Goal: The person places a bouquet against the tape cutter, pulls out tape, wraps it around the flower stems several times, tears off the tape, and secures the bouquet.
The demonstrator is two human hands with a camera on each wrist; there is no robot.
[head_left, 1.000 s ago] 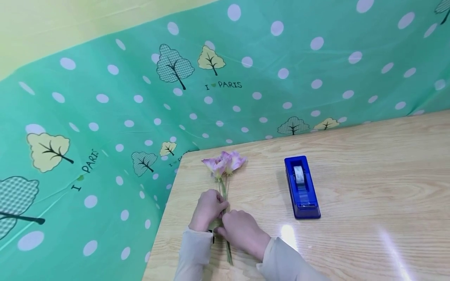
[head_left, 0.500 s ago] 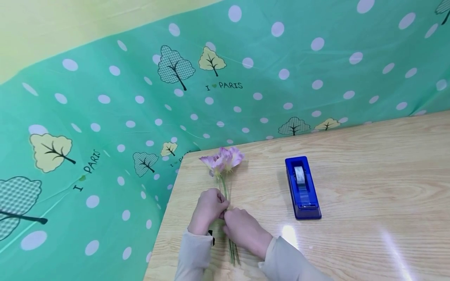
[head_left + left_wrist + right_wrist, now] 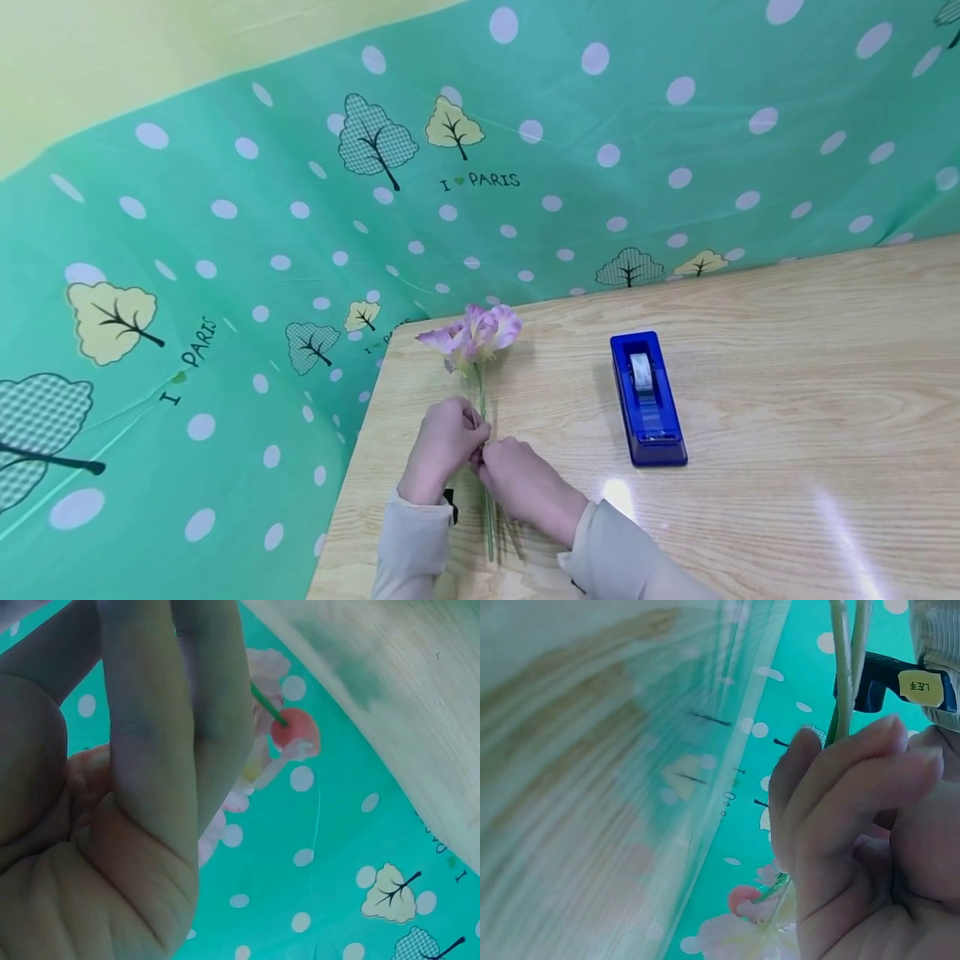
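Note:
A small bunch of pink-purple flowers (image 3: 476, 333) lies toward the table's back left corner, its green stems (image 3: 491, 529) pointing toward me. My left hand (image 3: 446, 442) pinches the stems between thumb and fingers below the blooms. Right against it, slightly lower, my right hand (image 3: 531, 485) grips the same stems with curled fingers. The stem ends spread apart below both hands. In the left wrist view, petals (image 3: 264, 671) show behind the fingers, which hide the pinch itself. Stems (image 3: 843, 671) run past the curled right fingers (image 3: 832, 802) in the right wrist view.
A blue tape dispenser (image 3: 660, 454) with a roll of clear tape stands on the wooden table (image 3: 810, 375), right of the hands. Green dotted cloth (image 3: 555, 167) hangs behind and at the left. A black strap mount (image 3: 870, 682) sits at the left wrist.
The flower heads have shifted slightly away from me and to the left. The stem ends have fanned out below the right hand. Both hands stay in nearly the same place.

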